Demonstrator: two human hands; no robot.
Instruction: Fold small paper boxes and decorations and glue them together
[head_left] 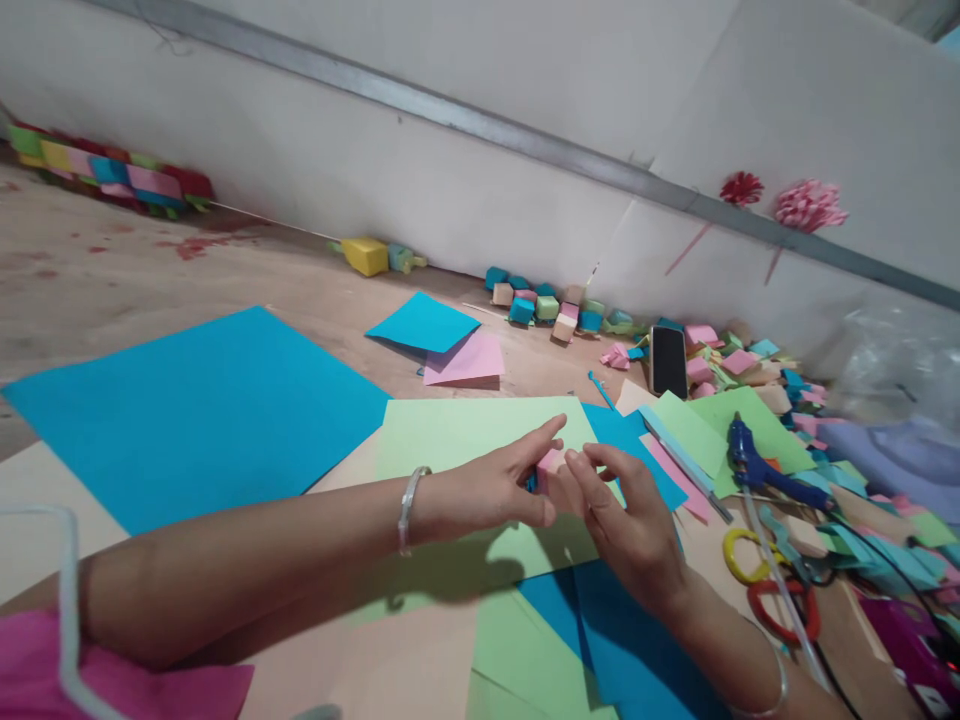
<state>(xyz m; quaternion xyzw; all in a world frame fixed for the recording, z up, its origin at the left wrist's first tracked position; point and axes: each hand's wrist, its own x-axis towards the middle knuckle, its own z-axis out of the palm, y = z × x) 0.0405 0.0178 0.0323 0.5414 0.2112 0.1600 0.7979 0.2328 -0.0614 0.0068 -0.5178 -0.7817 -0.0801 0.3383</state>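
My left hand (499, 488), with a bracelet at the wrist, reaches in over a pale green sheet (442, 430). Its index finger is stretched out and its thumb stands apart. Facing it is my right hand (626, 520), fingers curved and the fingertips close together. A small pink and blue paper piece (549, 470) shows between the two hands, partly hidden by fingers; which hand bears it is hard to tell. Under the right hand and wrist lie blue sheets (630, 640).
A large blue sheet (247, 420) lies left. Small paper cubes (523, 310) line the wall. At right are a phone (667, 360), a blue glue gun (750, 460), yellow-handled scissors (742, 575), a red handle (784, 630) and many paper scraps.
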